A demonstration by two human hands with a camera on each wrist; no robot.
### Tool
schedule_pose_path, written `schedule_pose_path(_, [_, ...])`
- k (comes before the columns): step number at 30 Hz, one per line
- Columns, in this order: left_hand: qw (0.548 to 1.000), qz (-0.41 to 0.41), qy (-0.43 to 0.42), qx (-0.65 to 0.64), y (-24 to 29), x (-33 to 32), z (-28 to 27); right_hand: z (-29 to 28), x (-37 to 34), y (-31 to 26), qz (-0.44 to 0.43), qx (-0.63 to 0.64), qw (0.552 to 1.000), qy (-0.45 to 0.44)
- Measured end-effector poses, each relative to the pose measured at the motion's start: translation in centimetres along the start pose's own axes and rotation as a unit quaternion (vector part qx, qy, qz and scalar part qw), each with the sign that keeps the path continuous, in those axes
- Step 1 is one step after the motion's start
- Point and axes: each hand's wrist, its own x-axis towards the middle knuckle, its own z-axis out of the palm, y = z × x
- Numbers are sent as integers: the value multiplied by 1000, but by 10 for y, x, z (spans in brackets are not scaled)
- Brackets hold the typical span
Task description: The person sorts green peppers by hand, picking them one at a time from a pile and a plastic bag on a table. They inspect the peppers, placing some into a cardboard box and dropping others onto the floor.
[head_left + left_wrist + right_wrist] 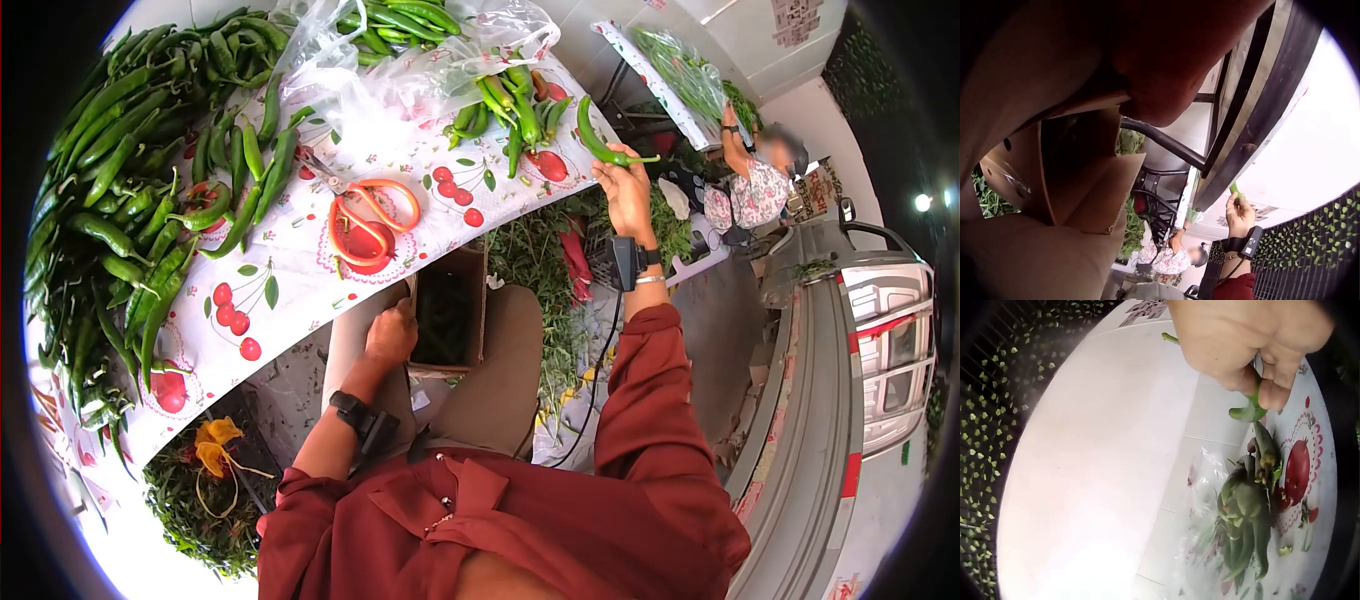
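Note:
My right hand point(628, 200) pinches a long green chili pepper point(592, 135) near its stem end, held up beyond the table edge. In the right wrist view the fingers partly hide this pepper point(1249, 412). Low at my lap, my left hand point(392, 332) is curled at the edge of an open cardboard box point(483, 310) between my knees, gripping its rim; the left wrist view shows that hand dark and close above the box flap point(1125, 187). Orange-handled scissors point(345, 225) lie partly spread on the table. A small cluster of green peppers point(520, 105) lies near the right hand.
A large heap of green peppers point(110, 200) covers the left of the cherry-print tablecloth point(300, 290). Clear plastic bags point(400, 85) with peppers are at the back. Leafy stems point(530, 260) lie beside my legs. Another person point(750, 185) works at a table on the right.

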Motion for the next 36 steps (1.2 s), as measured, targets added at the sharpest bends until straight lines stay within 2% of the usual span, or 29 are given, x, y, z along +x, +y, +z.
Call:
schedule_pose_path(3, [1000,2,-4,-4,1,-1,-1,1,-17,-8,7,32,999,-10])
schedule_pose_path(5, [1000,0,1,-7,-1,-1,1,5,-33,-19,26,50,997,-47])
schedule_pose_path(7, [1000,-1,7,-10,-1,-1,0,11,-52,-30,26,37,998,-36])
schedule_pose_path(10, [1000,7,13,-4,0,-2,-2,14,-75,-43,10,52,996,-75])
schedule_pose_path(13, [1000,10,8,-1,0,-2,-1,34,-104,-59,20,11,988,-154])
schedule_pose_path(15, [1000,12,8,-5,3,-2,-2,43,-118,-62,92,-38,971,-217])
schedule_pose_path(18, [1000,19,23,1,1,-2,2,59,-128,-62,133,-116,933,-314])
schedule_pose_path(27, [1000,-4,26,4,1,-2,1,67,-142,-80,112,-149,917,-352])
schedule_pose_path(30, [1000,-1,19,-5,1,-3,-2,65,-147,-78,137,-225,878,-399])
schedule_pose_path(31, [1000,0,17,-5,1,-3,-2,65,-150,-69,138,-225,879,-397])
schedule_pose_path(33, [1000,0,12,-1,2,-3,-2,73,-158,-49,103,-277,853,-430])
schedule_pose_path(34, [1000,0,13,-2,2,-2,-1,78,-162,-47,171,-253,854,-422])
schedule_pose_path(35, [1000,14,21,-5,1,-2,0,77,-160,-43,170,-253,853,-423])
schedule_pose_path(36, [999,27,29,-10,1,-3,0,76,-154,-37,96,-293,857,-412])
